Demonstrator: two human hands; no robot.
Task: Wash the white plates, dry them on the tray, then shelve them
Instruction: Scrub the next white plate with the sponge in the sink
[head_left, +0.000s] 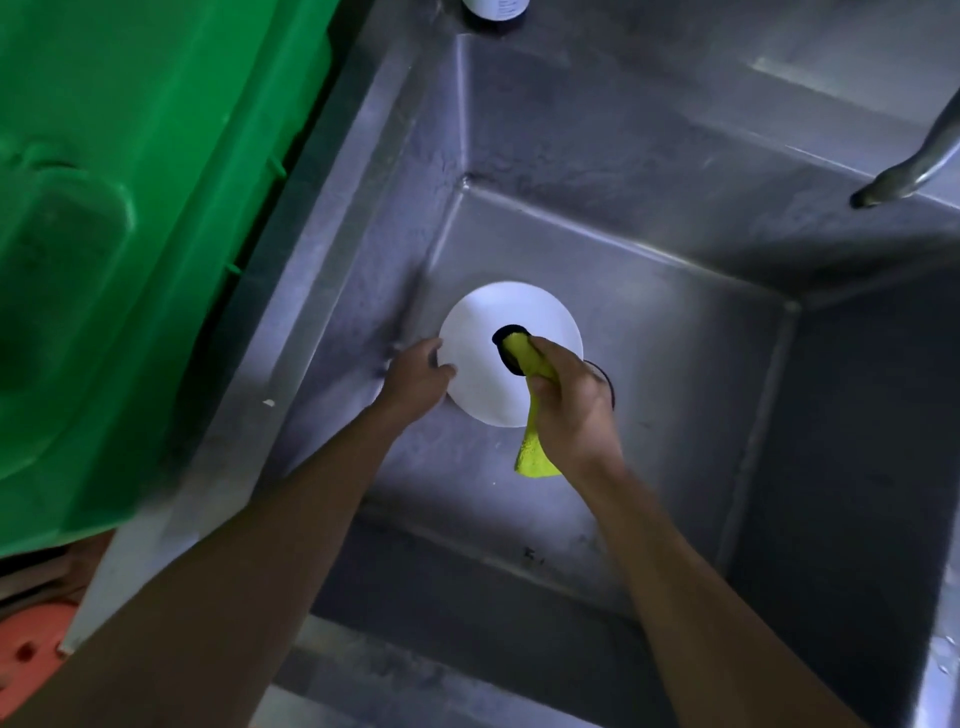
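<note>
A: What's the room like from where you stand?

B: Dim. A deep steel sink (649, 171) fills most of it, its walls dull and streaked. A tap (914, 166) reaches in from the right. A big green bin (130, 208) sits hard against the sink's left rim, and a bottle (496, 10) stands on the far ledge, mostly cut off.

A: Anything down in the sink?

B: One white plate (483, 358), low in the basin near the left wall. Whether it touches the bottom I can't tell. A dark ring shows just past its right edge, maybe the drain.

A: And the hands?

B: The left hand (415, 379) pinches the plate's left rim, thumb over the top. The right hand (569, 395) is clenched round a yellow cloth (532, 447); one end is pressed on the plate's middle, with a dark patch around it, and the other hangs below the fist.

A: Anything beyond the bin?

B: Something orange (31, 649) low on the left, too blurred to name.
</note>
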